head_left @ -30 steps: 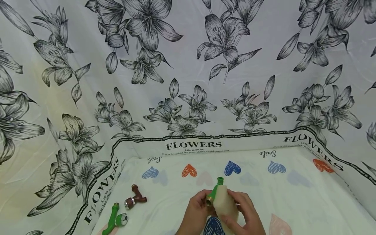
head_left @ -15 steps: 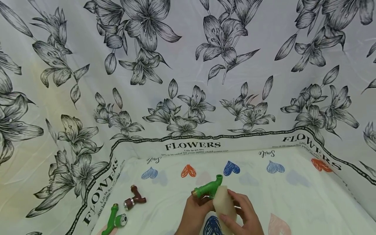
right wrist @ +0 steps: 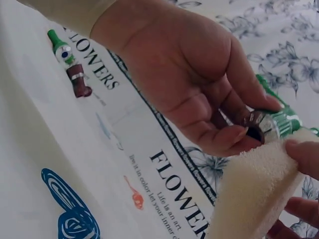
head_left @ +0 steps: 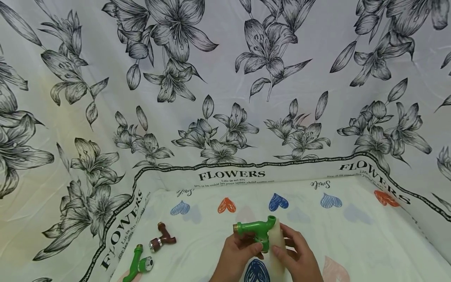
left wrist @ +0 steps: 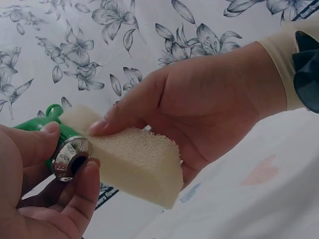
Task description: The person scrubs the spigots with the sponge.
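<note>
In the head view my left hand [head_left: 234,254] pinches a green water tap [head_left: 254,227] near its silver knob [left wrist: 71,157], which shows in the left wrist view between thumb and fingers. The tap lies sideways, with its brass threaded end to the left and its curved spout to the right. My right hand [head_left: 299,252] holds a cream sponge block [head_left: 277,239] between thumb and fingers, right at the tap's spout side. Seen from the left wrist, the sponge has a coarse, porous face and overlaps the tap's body. Both hands are held up over the cloth.
On the left of the white heart-print cloth [head_left: 197,239] lie a brown tap [head_left: 163,238] and a second green tap [head_left: 137,264]. A flower-print sheet [head_left: 225,129] rises at the back and sides.
The tap in my left hand has turned from pointing its brass end toward me to lying sideways, that end left. The sponge has turned more edge-on. The other taps stay put.
</note>
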A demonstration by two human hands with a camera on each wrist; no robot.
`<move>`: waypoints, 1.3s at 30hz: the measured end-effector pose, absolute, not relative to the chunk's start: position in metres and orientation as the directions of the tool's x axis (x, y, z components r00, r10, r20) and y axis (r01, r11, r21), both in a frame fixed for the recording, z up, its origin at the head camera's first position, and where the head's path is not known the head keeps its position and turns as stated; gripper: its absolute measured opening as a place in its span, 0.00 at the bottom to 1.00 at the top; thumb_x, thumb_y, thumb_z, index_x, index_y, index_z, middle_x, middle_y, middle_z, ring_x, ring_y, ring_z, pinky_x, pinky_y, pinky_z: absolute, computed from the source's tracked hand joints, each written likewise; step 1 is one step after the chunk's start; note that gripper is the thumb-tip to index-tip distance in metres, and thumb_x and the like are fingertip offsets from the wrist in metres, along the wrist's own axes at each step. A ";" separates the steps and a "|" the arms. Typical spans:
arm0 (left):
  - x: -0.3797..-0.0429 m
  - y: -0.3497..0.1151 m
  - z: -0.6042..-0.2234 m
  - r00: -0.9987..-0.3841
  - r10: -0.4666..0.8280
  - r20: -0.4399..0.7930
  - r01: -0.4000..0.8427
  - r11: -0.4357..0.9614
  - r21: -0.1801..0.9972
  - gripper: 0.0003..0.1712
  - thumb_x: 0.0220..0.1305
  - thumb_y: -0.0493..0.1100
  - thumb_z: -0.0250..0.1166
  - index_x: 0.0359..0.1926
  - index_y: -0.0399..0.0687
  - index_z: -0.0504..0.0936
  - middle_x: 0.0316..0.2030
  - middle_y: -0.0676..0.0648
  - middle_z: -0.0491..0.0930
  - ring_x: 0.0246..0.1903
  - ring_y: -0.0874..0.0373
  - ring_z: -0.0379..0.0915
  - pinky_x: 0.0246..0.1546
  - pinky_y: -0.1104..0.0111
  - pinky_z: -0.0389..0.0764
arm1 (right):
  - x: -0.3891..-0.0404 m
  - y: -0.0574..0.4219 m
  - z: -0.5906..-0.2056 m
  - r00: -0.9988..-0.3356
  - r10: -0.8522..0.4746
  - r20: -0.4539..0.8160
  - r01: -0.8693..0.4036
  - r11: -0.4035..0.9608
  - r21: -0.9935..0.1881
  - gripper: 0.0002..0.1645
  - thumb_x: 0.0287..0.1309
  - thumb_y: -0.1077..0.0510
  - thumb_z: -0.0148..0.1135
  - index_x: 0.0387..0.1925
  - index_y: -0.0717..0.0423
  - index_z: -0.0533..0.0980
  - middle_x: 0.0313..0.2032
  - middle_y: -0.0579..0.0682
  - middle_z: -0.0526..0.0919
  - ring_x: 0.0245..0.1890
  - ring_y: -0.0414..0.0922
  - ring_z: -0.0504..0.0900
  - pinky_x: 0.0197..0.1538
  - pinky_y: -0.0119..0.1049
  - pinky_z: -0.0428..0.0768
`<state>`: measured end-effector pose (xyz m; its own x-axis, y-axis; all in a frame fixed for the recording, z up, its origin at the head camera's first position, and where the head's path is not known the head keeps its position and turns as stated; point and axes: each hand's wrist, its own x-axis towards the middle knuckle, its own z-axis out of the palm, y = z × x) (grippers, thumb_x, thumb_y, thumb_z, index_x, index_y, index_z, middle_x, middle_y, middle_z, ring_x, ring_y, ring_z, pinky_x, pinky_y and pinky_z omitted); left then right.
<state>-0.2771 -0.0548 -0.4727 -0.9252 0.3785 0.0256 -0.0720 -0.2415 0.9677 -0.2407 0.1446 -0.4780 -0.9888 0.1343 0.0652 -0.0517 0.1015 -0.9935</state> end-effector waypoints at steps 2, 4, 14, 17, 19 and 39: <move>-0.276 -0.056 -0.473 -0.902 0.428 0.057 -0.064 -0.262 0.963 0.20 0.76 0.37 0.70 0.64 0.33 0.83 0.51 0.38 0.87 0.44 0.51 0.87 0.48 0.62 0.89 | -0.242 0.147 -0.480 -0.989 0.143 0.036 -0.023 0.090 -0.996 0.39 0.69 0.49 0.76 0.76 0.56 0.73 0.64 0.58 0.77 0.57 0.54 0.82 0.52 0.35 0.86; -0.276 -0.057 -0.474 -0.878 0.470 0.089 -0.047 -0.270 0.962 0.20 0.79 0.38 0.68 0.66 0.32 0.82 0.53 0.37 0.86 0.45 0.52 0.87 0.49 0.61 0.89 | -0.242 0.148 -0.481 -0.989 0.145 0.024 -0.012 0.085 -0.996 0.39 0.71 0.49 0.74 0.76 0.57 0.73 0.64 0.58 0.77 0.57 0.54 0.82 0.52 0.35 0.86; -0.282 -0.053 -0.475 -0.952 0.306 0.011 -0.075 -0.268 0.961 0.22 0.78 0.39 0.69 0.65 0.33 0.78 0.51 0.38 0.86 0.45 0.48 0.87 0.46 0.60 0.90 | -0.230 0.135 -0.476 -0.989 0.073 0.130 -0.123 0.089 -0.988 0.36 0.68 0.55 0.76 0.73 0.58 0.75 0.58 0.55 0.79 0.54 0.54 0.82 0.53 0.37 0.87; -0.282 -0.051 -0.475 -0.962 0.273 -0.006 -0.086 -0.281 0.956 0.21 0.77 0.38 0.69 0.65 0.34 0.77 0.53 0.37 0.86 0.47 0.46 0.87 0.47 0.59 0.90 | -0.228 0.131 -0.474 -0.987 0.079 0.137 -0.128 0.112 -0.985 0.36 0.66 0.54 0.78 0.72 0.55 0.76 0.57 0.53 0.79 0.53 0.53 0.82 0.54 0.37 0.86; -0.283 -0.050 -0.475 -0.965 0.261 -0.012 -0.086 -0.272 0.958 0.21 0.77 0.38 0.70 0.64 0.35 0.79 0.54 0.38 0.86 0.49 0.47 0.87 0.49 0.59 0.89 | -0.227 0.130 -0.473 -0.989 0.072 0.127 -0.119 0.106 -0.987 0.36 0.65 0.54 0.79 0.72 0.54 0.77 0.58 0.52 0.79 0.54 0.53 0.81 0.54 0.37 0.86; -0.278 -0.060 -0.472 -0.905 0.417 0.082 -0.018 -0.230 0.973 0.22 0.76 0.34 0.69 0.67 0.36 0.81 0.58 0.38 0.81 0.48 0.50 0.85 0.49 0.61 0.89 | -0.242 0.141 -0.492 -0.997 0.060 -0.044 0.049 0.078 -0.996 0.40 0.71 0.48 0.74 0.77 0.59 0.71 0.62 0.58 0.77 0.56 0.53 0.82 0.55 0.45 0.88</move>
